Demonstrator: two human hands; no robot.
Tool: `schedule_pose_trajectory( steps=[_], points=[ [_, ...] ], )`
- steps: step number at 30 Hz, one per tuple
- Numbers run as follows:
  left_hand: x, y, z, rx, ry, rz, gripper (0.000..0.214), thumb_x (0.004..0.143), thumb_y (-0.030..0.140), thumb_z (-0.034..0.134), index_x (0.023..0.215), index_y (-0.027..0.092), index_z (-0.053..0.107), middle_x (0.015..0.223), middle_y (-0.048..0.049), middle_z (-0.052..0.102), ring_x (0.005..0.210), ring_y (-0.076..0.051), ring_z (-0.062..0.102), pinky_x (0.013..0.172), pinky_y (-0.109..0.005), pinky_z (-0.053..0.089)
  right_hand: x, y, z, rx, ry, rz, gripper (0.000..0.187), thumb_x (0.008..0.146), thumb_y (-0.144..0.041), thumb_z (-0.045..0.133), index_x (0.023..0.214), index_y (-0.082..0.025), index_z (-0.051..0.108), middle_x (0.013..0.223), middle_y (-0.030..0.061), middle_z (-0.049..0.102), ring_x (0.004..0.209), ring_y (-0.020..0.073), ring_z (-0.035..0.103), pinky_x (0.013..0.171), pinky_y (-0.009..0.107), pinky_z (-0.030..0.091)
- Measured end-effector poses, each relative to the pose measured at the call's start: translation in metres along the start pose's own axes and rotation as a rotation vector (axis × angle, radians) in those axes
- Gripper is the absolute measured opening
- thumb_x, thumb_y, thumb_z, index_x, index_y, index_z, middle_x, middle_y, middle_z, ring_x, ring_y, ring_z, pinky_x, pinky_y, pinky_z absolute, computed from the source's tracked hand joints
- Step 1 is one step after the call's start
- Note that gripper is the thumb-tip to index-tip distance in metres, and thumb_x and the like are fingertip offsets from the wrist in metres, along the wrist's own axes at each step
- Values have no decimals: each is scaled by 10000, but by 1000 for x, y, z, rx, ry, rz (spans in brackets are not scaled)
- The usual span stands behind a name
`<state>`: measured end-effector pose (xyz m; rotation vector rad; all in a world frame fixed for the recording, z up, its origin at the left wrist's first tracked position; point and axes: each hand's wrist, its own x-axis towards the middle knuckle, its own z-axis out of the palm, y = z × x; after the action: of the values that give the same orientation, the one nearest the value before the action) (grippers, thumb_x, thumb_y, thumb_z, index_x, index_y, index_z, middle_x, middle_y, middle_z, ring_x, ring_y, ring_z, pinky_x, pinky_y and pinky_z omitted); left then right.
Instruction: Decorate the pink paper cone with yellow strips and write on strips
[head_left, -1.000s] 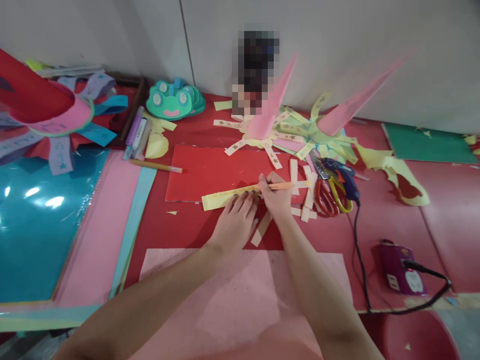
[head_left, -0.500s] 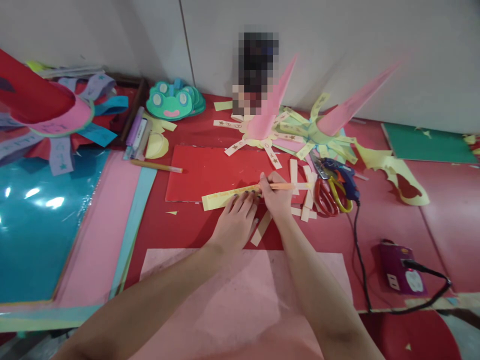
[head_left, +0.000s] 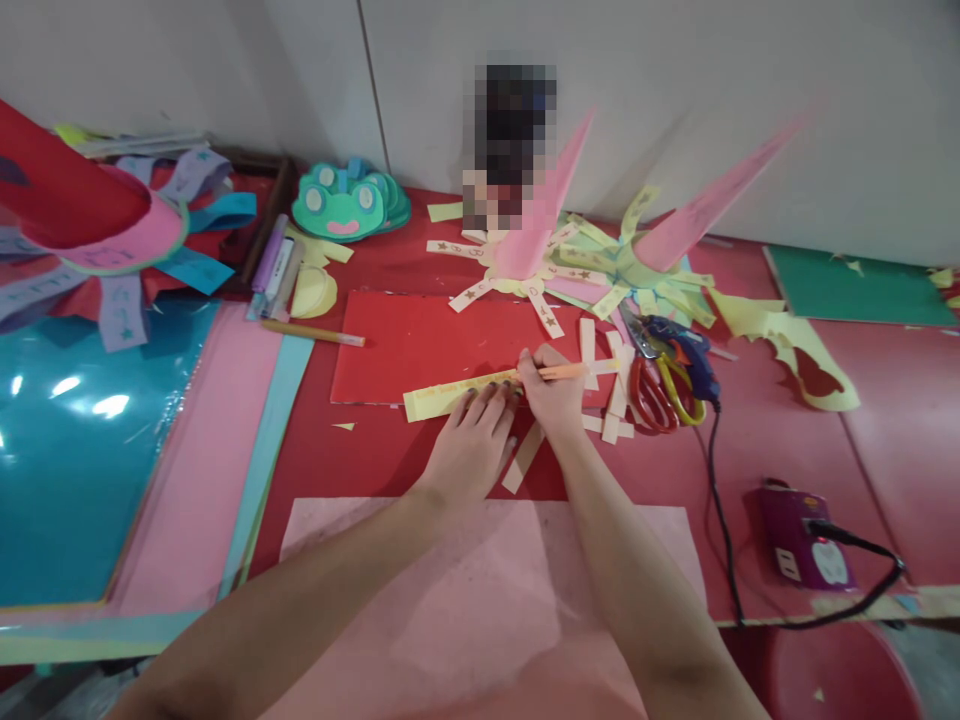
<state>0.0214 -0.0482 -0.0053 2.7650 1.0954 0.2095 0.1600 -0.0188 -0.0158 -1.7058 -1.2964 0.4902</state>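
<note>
My left hand (head_left: pixel 474 435) lies with its fingers stretched out along the lower edge of a yellow paper strip (head_left: pixel 424 401), pressing on it. The strip rests slantwise across the front of a red board (head_left: pixel 420 340) and carries faint orange writing. In my right hand (head_left: pixel 553 392) is an orange pen (head_left: pixel 564 371), pinched with its tip at the strip's right end; its back end points right. Short cream paper strips (head_left: pixel 616 400) lie just right of that hand, and another cream strip (head_left: pixel 523 460) lies below it, partly hidden.
Red and yellow-handled scissors (head_left: pixel 664 390) and a blue glue gun (head_left: pixel 686 355) lie to the right; a cord runs to a purple power box (head_left: pixel 806 540). Pink paper cones (head_left: pixel 529 235) with strips stand behind. At left are a brown pen (head_left: pixel 313 333) and a teal folder (head_left: pixel 82 450).
The orange pen has tilted slightly, its back end rising a little. My left hand and the yellow paper strip stay where they were.
</note>
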Motion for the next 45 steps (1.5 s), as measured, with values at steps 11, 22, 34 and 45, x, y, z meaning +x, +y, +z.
schedule_pose_trajectory(
  steps=[11, 22, 34, 45],
  points=[
    [1, 2, -3, -2, -65, -36, 407, 922, 246, 297, 1253, 88, 473, 1344, -125, 456, 1271, -235, 377, 1070, -397, 281, 0, 3, 0, 111, -24, 78, 369, 814, -378, 471, 523, -204, 327, 450, -73, 324, 446, 69, 342, 474, 218, 313],
    [1, 1, 0, 11, -45, -14, 407, 922, 242, 297, 1248, 73, 472, 1342, -123, 459, 1263, -247, 387, 1068, -401, 280, 0, 1, 0, 57, -31, 48, 351, 809, -332, 462, 515, -205, 319, 447, -75, 314, 431, 64, 317, 458, 223, 285],
    [0, 0, 1, 16, -11, 3, 397, 915, 227, 317, 1236, 61, 480, 1332, -125, 472, 1248, -254, 407, 1057, -400, 304, 1, 0, 0, 69, 33, 86, 335, 793, -312, 468, 521, -212, 300, 428, -74, 343, 419, 71, 394, 448, 214, 320],
    [0, 0, 0, -1, -1, -3, 396, 914, 221, 324, 1241, 55, 474, 1317, -132, 486, 1242, -252, 416, 1051, -405, 321, 1, -3, 1, -41, 19, -45, 310, 781, -223, 441, 530, -210, 261, 446, -75, 311, 430, 62, 340, 455, 212, 290]
  ],
)
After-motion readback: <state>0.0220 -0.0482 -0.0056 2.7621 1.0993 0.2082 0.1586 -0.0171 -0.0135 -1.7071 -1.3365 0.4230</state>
